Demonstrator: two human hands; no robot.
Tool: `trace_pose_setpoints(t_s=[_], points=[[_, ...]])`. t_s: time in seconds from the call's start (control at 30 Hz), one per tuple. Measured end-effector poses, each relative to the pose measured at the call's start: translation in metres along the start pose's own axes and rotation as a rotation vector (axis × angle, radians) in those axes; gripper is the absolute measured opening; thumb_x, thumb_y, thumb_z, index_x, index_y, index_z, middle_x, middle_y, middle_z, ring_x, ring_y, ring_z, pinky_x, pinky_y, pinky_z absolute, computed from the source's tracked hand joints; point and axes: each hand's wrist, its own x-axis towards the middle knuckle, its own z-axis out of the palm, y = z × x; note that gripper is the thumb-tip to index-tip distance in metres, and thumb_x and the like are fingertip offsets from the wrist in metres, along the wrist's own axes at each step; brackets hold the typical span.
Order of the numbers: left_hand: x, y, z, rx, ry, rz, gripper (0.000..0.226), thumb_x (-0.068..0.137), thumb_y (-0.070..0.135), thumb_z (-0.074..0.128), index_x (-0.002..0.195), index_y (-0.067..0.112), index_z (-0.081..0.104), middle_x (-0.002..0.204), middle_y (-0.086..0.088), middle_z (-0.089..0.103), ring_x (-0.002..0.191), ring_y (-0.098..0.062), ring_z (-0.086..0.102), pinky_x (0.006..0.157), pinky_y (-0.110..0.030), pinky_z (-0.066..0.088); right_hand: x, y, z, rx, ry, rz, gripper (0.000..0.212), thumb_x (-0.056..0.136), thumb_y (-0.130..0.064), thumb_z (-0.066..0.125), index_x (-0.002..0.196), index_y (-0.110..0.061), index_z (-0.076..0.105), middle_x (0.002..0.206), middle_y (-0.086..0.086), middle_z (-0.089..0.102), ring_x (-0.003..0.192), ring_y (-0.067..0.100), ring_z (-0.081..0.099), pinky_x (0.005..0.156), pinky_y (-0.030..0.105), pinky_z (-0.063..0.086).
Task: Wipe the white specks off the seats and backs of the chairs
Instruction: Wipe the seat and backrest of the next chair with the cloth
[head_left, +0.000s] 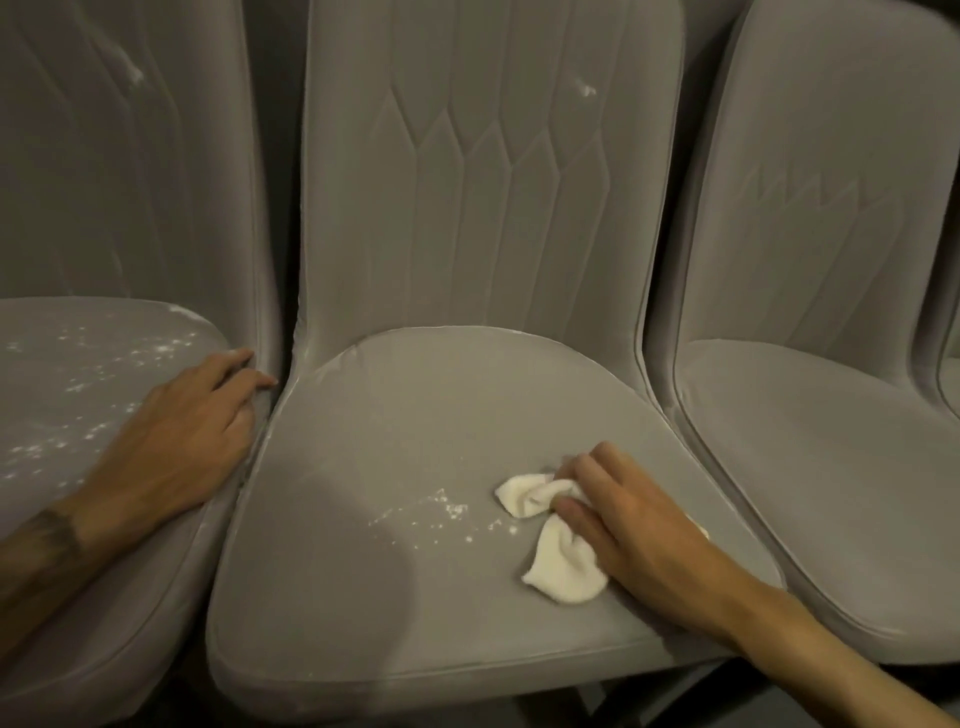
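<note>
Three grey upholstered chairs stand side by side. On the middle chair's seat (415, 426) my right hand (639, 519) presses a crumpled white cloth (558, 540) flat against the fabric. A patch of white specks (441, 514) lies just left of the cloth. One white mark (588, 91) sits high on the middle chair's back. My left hand (192, 431) rests, fingers spread, on the right edge of the left chair's seat (62, 395), which is scattered with many white specks (156, 353). The left chair's back has a white smear (136, 73).
The right chair (821, 441) shows no specks on its seat, only faint streaks on its back. A narrow dark gap separates each pair of chairs. A fourth chair's edge (950, 358) shows at the far right.
</note>
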Motion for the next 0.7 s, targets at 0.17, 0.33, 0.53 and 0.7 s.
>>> trace_pose_setpoints(t_s=[0.17, 0.33, 0.53, 0.7], points=[[-0.001, 0.005, -0.003, -0.007, 0.007, -0.001, 0.056, 0.094, 0.03, 0.03, 0.13, 0.011, 0.068, 0.148, -0.02, 0.052, 0.126, -0.043, 0.056, 0.108, -0.056, 0.044, 0.04, 0.036, -0.019, -0.132, 0.052, 0.355, 0.025, 0.105, -0.029, 0.046, 0.12, -0.012, 0.056, 0.112, 0.008, 0.051, 0.105, 0.03, 0.052, 0.092, 0.04, 0.04], [-0.001, 0.006, -0.002, -0.015, 0.009, -0.004, 0.052, 0.094, 0.026, 0.033, 0.129, 0.01, 0.068, 0.148, -0.021, 0.052, 0.125, -0.044, 0.056, 0.107, -0.056, 0.044, 0.02, -0.028, 0.015, -0.001, 0.036, -0.009, 0.022, 0.103, -0.042, 0.041, 0.114, -0.027, 0.052, 0.105, -0.008, 0.045, 0.093, 0.018, 0.05, 0.083, 0.035, 0.043], [0.0, 0.004, -0.001, -0.021, 0.003, -0.016, 0.056, 0.094, 0.029, 0.029, 0.134, 0.012, 0.065, 0.151, -0.017, 0.049, 0.133, -0.039, 0.052, 0.113, -0.053, 0.04, 0.077, 0.026, 0.004, -0.108, 0.05, 0.232, 0.027, 0.105, -0.031, 0.045, 0.12, -0.011, 0.055, 0.112, 0.01, 0.051, 0.103, 0.034, 0.052, 0.09, 0.042, 0.041], [-0.001, 0.002, -0.001, -0.017, -0.003, -0.017, 0.057, 0.094, 0.03, 0.028, 0.134, 0.012, 0.065, 0.152, -0.017, 0.049, 0.131, -0.039, 0.053, 0.112, -0.053, 0.042, 0.114, -0.007, 0.027, -0.06, 0.028, 0.21, 0.028, 0.104, -0.032, 0.044, 0.12, -0.01, 0.053, 0.114, 0.014, 0.051, 0.104, 0.036, 0.051, 0.09, 0.04, 0.04]])
